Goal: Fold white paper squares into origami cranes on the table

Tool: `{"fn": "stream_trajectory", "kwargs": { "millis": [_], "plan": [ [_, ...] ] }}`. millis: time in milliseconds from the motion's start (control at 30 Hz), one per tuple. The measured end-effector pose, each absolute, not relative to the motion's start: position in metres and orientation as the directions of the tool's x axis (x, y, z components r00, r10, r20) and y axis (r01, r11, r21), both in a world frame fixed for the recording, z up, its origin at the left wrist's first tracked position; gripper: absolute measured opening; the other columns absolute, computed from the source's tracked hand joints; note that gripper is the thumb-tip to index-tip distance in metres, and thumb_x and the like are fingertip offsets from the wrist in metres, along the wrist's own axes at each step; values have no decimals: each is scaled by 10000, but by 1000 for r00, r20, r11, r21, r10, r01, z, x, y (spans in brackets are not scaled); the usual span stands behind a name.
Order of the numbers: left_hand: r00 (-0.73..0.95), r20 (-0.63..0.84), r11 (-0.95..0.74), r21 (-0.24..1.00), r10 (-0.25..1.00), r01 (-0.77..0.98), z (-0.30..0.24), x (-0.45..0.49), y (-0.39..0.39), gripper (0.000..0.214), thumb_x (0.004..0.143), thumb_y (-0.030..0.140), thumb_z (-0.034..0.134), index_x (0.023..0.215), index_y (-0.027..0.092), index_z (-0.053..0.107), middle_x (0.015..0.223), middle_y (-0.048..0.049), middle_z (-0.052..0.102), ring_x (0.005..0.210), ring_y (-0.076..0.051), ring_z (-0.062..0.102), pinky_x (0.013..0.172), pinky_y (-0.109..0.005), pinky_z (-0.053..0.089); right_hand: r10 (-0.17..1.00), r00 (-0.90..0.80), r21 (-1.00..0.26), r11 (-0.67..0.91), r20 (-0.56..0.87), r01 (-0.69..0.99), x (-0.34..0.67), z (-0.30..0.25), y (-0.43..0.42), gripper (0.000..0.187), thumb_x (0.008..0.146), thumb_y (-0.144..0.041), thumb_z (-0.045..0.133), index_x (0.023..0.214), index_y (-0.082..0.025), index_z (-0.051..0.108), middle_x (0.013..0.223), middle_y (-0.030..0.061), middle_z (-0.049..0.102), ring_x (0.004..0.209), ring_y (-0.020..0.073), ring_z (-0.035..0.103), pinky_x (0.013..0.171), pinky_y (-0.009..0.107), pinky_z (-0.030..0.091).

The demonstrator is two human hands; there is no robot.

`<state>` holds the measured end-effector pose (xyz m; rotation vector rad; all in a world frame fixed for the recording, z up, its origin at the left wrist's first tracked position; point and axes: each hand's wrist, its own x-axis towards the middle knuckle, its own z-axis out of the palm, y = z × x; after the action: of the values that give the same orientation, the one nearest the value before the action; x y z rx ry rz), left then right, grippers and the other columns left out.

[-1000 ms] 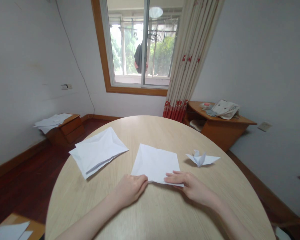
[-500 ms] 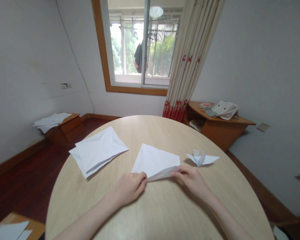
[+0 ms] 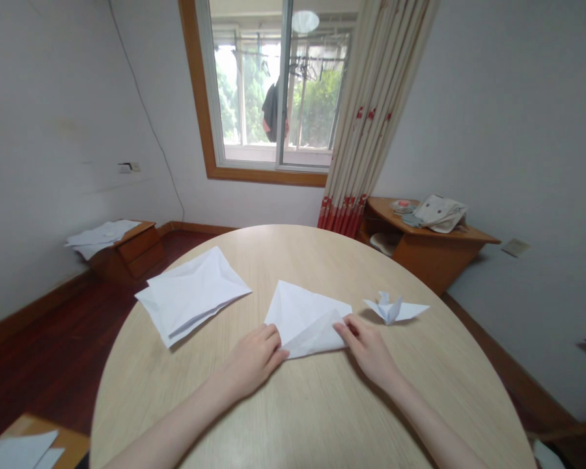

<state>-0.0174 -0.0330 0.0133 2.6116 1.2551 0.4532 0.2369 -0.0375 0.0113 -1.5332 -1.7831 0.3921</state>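
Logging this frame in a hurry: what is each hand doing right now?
Left hand: closed, holding the near left corner of the white sheet.
Right hand: closed, pinching the same sheet's folded-over flap.

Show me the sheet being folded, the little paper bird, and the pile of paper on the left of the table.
white sheet [image 3: 297,305]: head view, its flat back layer.
paper bird [image 3: 391,311]: head view, its body.
paper pile [image 3: 190,293]: head view, top sheet's middle.

A paper stack [image 3: 190,293] lies left, a folded crane [image 3: 393,309] right, on the round table [image 3: 322,417].
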Motion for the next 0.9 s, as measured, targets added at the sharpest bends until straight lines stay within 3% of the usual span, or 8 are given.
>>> {"fn": "stream_trajectory", "kwargs": {
  "millis": [200, 333, 467, 700, 800, 900],
  "plan": [
    [606, 182, -631, 270, 775, 727, 21, -23, -33, 263, 953, 352, 471, 795, 171, 577, 952, -53, 572, 912, -219, 534, 813, -369, 397, 937, 23, -641, 221, 349, 735, 237, 12, -37, 415, 891, -573, 364, 766, -212, 525, 688, 33, 605, 632, 202, 552, 597, 304, 404],
    [629, 167, -649, 265, 759, 713, 22, -25, -33, 221, 960, 301, 461, 839, 169, 591, 994, -56, 575, 938, -224, 525, 830, -385, 380, 928, 49, -644, 219, 370, 733, 237, 10, -38, 371, 902, -533, 371, 836, -205, 532, 768, 61, 636, 715, 225, 592, 665, 335, 444],
    [632, 164, -652, 247, 758, 717, 19, -23, -33, 205, 967, 282, 461, 870, 167, 600, 1008, -54, 584, 930, -222, 526, 823, -376, 375, 870, 72, -605, 278, 488, 746, 234, 4, -39, 322, 911, -460, 402, 1028, -184, 519, 966, 107, 645, 879, 253, 604, 773, 386, 472],
    [625, 176, -649, 225, 760, 726, 15, -16, -37, 176, 954, 280, 503, 874, 161, 603, 988, -47, 593, 918, -218, 523, 814, -370, 379, 633, -88, -307, 487, 769, 818, 217, 6, -49, 458, 933, -283, 439, 1367, -196, 319, 1246, 146, 525, 1147, 283, 500, 940, 460, 410],
    [629, 202, -661, 229, 751, 715, 14, -12, -40, 159, 947, 268, 510, 879, 162, 609, 988, -51, 594, 919, -222, 517, 826, -382, 387, 565, -185, -172, 518, 804, 838, 209, 10, -55, 552, 926, -228, 449, 1434, -212, 232, 1281, 142, 495, 1201, 286, 455, 973, 461, 373],
    [644, 241, -687, 267, 726, 676, 12, -9, -43, 160, 933, 259, 526, 836, 166, 612, 1003, -55, 593, 956, -229, 507, 856, -390, 397, 568, -256, -84, 504, 782, 860, 205, 10, -57, 558, 926, -211, 429, 1443, -231, 219, 1280, 131, 501, 1212, 287, 443, 990, 469, 334]
  ]
}}
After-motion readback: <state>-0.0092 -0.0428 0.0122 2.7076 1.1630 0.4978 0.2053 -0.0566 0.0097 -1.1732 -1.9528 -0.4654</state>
